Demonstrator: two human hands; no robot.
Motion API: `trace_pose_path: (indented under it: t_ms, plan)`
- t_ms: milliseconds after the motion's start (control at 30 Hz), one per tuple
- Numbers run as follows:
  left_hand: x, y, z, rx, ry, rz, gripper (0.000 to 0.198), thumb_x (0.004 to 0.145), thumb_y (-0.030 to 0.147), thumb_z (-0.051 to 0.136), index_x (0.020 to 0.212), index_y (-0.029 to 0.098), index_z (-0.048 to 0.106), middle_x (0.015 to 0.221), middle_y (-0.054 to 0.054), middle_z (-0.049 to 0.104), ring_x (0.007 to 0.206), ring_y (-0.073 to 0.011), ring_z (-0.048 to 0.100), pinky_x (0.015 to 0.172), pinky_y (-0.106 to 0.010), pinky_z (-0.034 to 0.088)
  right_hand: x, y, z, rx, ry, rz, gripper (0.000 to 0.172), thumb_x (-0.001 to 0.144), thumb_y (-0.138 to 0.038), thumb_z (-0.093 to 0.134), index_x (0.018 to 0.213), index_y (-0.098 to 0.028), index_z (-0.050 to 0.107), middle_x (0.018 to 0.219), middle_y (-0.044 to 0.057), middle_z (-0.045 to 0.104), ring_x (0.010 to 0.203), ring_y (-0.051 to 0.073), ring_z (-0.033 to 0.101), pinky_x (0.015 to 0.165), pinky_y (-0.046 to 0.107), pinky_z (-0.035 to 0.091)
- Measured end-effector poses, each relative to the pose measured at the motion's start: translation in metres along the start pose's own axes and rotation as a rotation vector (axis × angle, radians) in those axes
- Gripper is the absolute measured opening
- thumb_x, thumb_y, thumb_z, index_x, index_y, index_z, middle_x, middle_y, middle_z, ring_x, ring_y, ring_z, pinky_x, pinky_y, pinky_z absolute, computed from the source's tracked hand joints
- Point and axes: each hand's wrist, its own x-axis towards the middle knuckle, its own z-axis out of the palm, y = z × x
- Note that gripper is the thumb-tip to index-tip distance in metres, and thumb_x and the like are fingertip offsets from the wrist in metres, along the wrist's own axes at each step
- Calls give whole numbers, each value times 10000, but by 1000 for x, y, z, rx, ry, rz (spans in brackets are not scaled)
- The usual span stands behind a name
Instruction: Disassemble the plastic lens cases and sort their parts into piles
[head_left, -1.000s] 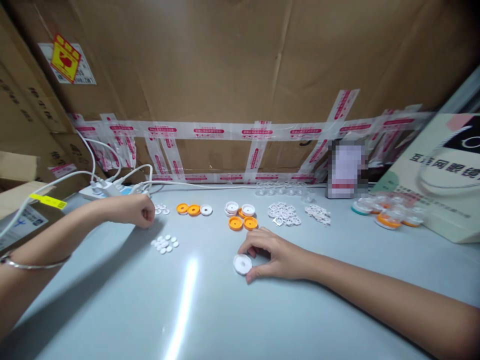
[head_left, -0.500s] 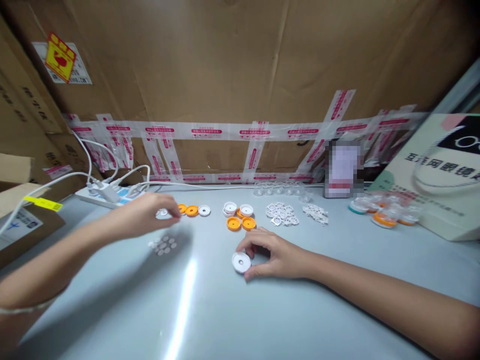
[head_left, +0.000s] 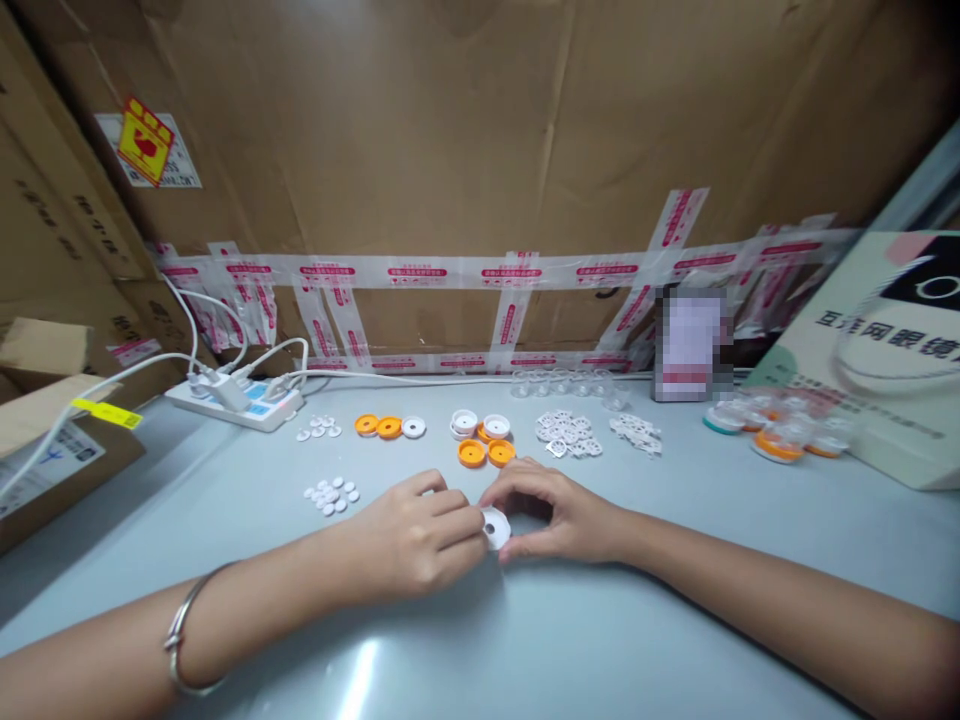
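Note:
My right hand (head_left: 555, 515) pinches a white round cap with a centre hole (head_left: 496, 527) just above the grey table (head_left: 525, 640). My left hand (head_left: 420, 540) has its fingers curled, its fingertips pressed against the left side of that cap; what they hold is too small to make out. Both hands meet at the middle of the table. Behind them lie two orange caps (head_left: 486, 453) and white caps (head_left: 480, 425). To the left sit small white discs (head_left: 331, 494).
More small discs (head_left: 319, 429) and orange and white caps (head_left: 388, 427) lie further back, with white flat parts (head_left: 568, 432), clear cups (head_left: 559, 381) and finished pieces (head_left: 772, 430) at right. A power strip (head_left: 236, 402) with cables sits back left. Cardboard walls surround the table.
My left hand came from the far-left disc pile across to the centre and now touches the white cap. My right hand kept the cap, tilting it slightly.

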Motion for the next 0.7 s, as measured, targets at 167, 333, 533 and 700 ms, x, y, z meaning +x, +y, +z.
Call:
trace_pose_path:
  t_ms: [167,333,533,700]
  plan:
    - [-17,-33,-10,80,-8,-150,261,913,126,354,818,152,596,748,-27,652,667,-126,557,633,-271,355,1,0,-1,112,28,38,534,678,-404,707,1137,-201,528,866,35,613,827,151,565,805,323,434]
    - [-56,-80,-22,70,-197,-412,236,904,235,424,785,177,620,775,-19,654,696,-128,578,629,-249,350,1,-1,0,150,63,110,453,749,-315,648,1160,-206,491,911,44,584,859,144,550,806,317,452]
    - [-62,-81,-2,170,-217,-334,250,910,210,402,810,178,628,787,-17,659,677,-132,560,631,-266,326,1,-1,2,142,39,111,403,771,-272,616,1150,-203,500,875,37,592,843,138,558,808,316,461]
    - [-45,-87,12,287,-233,-326,191,872,192,475,763,168,630,766,-21,652,695,-145,552,627,-281,305,1,0,2,129,39,101,375,786,-271,596,1143,-197,511,875,40,603,838,137,564,809,316,459]
